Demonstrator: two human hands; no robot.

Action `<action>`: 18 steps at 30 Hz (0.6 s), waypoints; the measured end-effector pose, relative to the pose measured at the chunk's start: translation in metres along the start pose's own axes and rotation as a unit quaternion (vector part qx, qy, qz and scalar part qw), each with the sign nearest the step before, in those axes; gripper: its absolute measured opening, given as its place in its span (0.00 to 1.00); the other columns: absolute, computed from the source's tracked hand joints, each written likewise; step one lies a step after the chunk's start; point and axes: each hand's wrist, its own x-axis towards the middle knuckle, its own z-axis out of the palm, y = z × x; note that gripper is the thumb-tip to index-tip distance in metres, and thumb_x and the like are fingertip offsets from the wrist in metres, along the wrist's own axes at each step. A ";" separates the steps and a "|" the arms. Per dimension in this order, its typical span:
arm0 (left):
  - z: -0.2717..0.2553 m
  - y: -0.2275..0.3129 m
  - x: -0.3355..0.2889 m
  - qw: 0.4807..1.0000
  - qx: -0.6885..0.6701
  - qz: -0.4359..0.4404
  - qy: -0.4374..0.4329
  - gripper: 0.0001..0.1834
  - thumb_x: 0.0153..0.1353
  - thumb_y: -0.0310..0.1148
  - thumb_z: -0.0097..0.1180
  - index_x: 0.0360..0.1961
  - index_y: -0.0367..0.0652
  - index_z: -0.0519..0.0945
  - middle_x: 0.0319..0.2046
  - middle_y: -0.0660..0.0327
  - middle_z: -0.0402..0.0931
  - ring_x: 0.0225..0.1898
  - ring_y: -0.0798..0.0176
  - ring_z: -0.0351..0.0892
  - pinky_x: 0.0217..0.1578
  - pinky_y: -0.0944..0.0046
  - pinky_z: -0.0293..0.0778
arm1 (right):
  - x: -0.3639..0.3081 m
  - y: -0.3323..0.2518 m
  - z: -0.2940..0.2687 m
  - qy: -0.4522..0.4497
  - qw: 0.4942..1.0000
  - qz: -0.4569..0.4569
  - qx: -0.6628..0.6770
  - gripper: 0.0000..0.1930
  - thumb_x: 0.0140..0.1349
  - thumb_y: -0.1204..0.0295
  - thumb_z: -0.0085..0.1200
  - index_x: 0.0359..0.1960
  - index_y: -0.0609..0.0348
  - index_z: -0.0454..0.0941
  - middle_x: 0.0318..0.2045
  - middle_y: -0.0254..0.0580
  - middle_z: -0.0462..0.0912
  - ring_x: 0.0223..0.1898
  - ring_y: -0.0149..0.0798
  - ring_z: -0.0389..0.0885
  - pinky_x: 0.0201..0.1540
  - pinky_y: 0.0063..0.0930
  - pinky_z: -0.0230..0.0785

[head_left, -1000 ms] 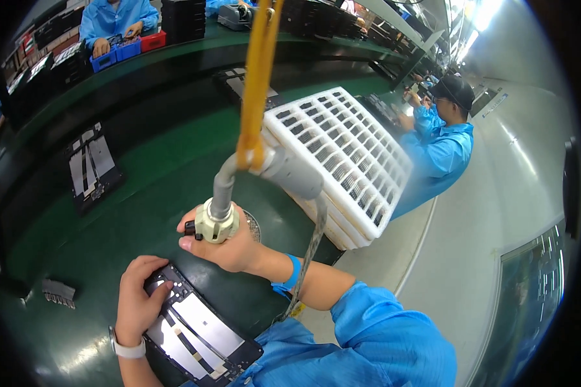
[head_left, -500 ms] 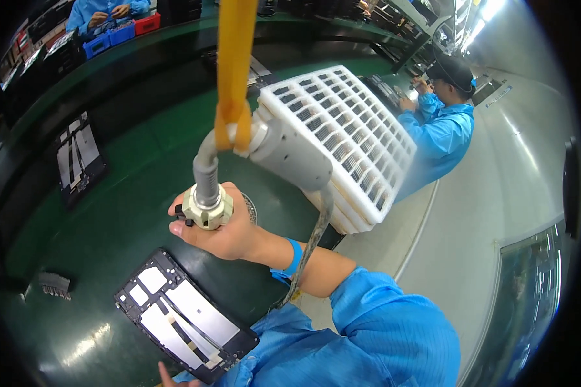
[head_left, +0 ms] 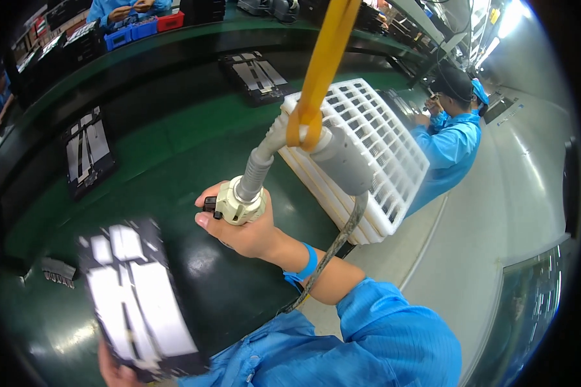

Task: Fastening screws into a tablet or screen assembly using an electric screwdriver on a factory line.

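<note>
My right hand [head_left: 257,233] is closed around the cream-coloured head of an electric screwdriver [head_left: 237,211], its thumb and a finger near a black lever. The tool's lower end is hidden behind the hand. At the lower left, my left hand [head_left: 115,371] grips the bottom edge of a tablet housing [head_left: 158,309], a thin black frame with white panels and dark strips. The housing is tilted and smeared by motion. A blue band [head_left: 308,261] circles my right wrist.
A yellow strap [head_left: 323,58] holds the screwdriver's grey cable fitting [head_left: 342,158]. White foam trays [head_left: 303,169] are stacked right of it. More tablet housings [head_left: 87,151] lie on the green bench [head_left: 193,145]. A small dark part [head_left: 58,272] lies at left. Co-workers [head_left: 452,135] sit beyond.
My left hand has taken hold of the tablet housing and raised and turned it more upright. The screwdriver and my right hand appear farther right as the view shifts.
</note>
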 end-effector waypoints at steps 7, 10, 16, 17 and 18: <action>-0.040 0.068 0.211 0.974 -0.198 0.113 0.023 0.28 0.74 0.35 0.46 0.72 0.38 0.59 0.64 0.55 0.69 0.62 0.60 0.72 0.60 0.55 0.71 | -0.005 0.006 -0.004 0.082 0.995 -0.055 -0.025 0.12 0.55 0.81 0.68 0.40 0.63 0.80 0.32 0.35 0.83 0.30 0.24 0.79 0.33 0.20 0.72; -0.112 0.082 0.284 0.985 -0.158 0.043 0.049 0.24 0.72 0.36 0.51 0.67 0.45 0.68 0.56 0.61 0.76 0.53 0.65 0.74 0.51 0.62 0.72 | -0.006 -0.001 -0.006 0.107 0.994 -0.026 -0.005 0.11 0.54 0.83 0.66 0.39 0.64 0.81 0.34 0.37 0.83 0.32 0.26 0.80 0.35 0.21 0.75; -0.268 0.038 0.352 0.975 -0.198 0.049 0.090 0.16 0.68 0.36 0.58 0.56 0.47 0.79 0.49 0.65 0.82 0.49 0.64 0.79 0.51 0.62 0.74 | -0.008 -0.001 0.000 0.034 0.994 -0.086 -0.061 0.12 0.56 0.79 0.66 0.42 0.61 0.80 0.38 0.38 0.84 0.38 0.28 0.81 0.41 0.23 0.74; -0.269 0.033 0.361 0.969 -0.223 0.068 0.085 0.15 0.68 0.36 0.58 0.54 0.47 0.80 0.49 0.65 0.82 0.51 0.63 0.79 0.54 0.60 0.74 | -0.004 -0.011 -0.002 0.019 0.991 -0.094 -0.088 0.12 0.56 0.81 0.66 0.41 0.61 0.81 0.39 0.39 0.84 0.35 0.28 0.81 0.38 0.22 0.74; -0.318 0.027 0.361 0.962 -0.251 0.054 0.096 0.18 0.68 0.36 0.57 0.57 0.46 0.78 0.52 0.65 0.80 0.53 0.62 0.78 0.58 0.56 0.72 | -0.001 -0.001 -0.003 0.008 0.986 -0.124 -0.109 0.11 0.55 0.82 0.65 0.40 0.62 0.81 0.38 0.39 0.84 0.32 0.28 0.80 0.35 0.22 0.74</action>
